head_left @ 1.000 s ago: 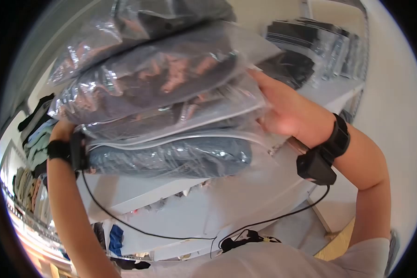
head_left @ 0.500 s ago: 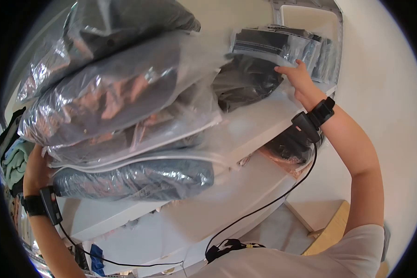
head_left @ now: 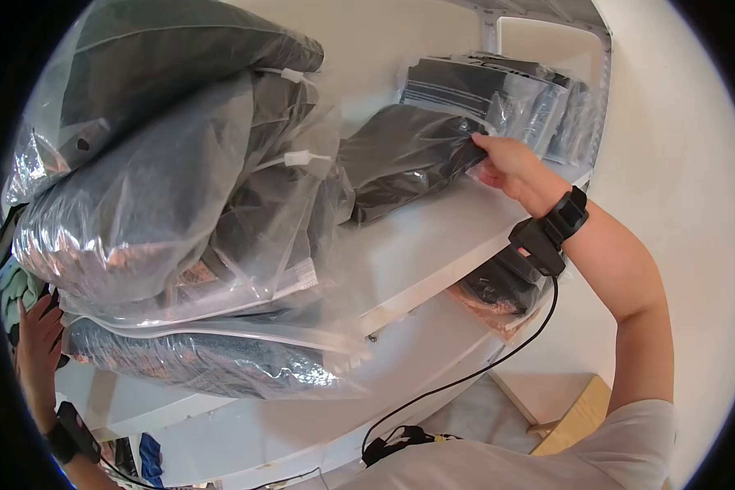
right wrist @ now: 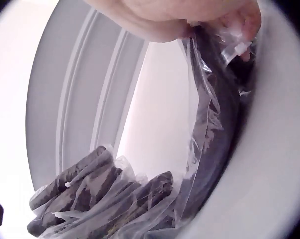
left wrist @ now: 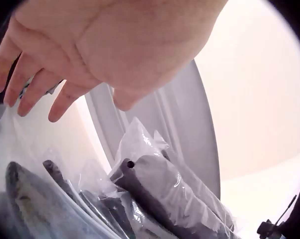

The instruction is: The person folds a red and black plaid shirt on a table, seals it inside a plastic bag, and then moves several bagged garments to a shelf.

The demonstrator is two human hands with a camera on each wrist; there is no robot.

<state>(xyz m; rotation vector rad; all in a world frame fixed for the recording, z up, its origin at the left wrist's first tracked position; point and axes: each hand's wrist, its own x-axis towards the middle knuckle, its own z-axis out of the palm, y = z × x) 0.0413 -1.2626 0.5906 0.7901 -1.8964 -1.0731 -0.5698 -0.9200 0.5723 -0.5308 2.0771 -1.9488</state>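
Observation:
A stack of dark folded items in clear plastic bags [head_left: 139, 220] fills the left of the head view, resting on the shelf. Beside its lower left edge is my left hand [head_left: 39, 347], fingers spread; in the left wrist view the hand [left wrist: 105, 55] is above the bags [left wrist: 174, 194], holding nothing. At the right, my right hand [head_left: 510, 167] pinches the end of a black bagged item [head_left: 416, 155] lying on the shelf. The right wrist view shows the hand [right wrist: 189, 17] with its fingers curled on that bag [right wrist: 209, 134].
Flat black packages [head_left: 482, 90] stand behind the right hand, against the back corner. A lower shelf holds another bagged item [head_left: 506, 282]. Folded clothes [head_left: 18, 290] are at the far left. A wooden piece [head_left: 576, 416] is at the lower right.
My right hand has left the stack's right side and now grips the black bagged item. My left hand has come off the stack's left side. The stack appears lower and further left.

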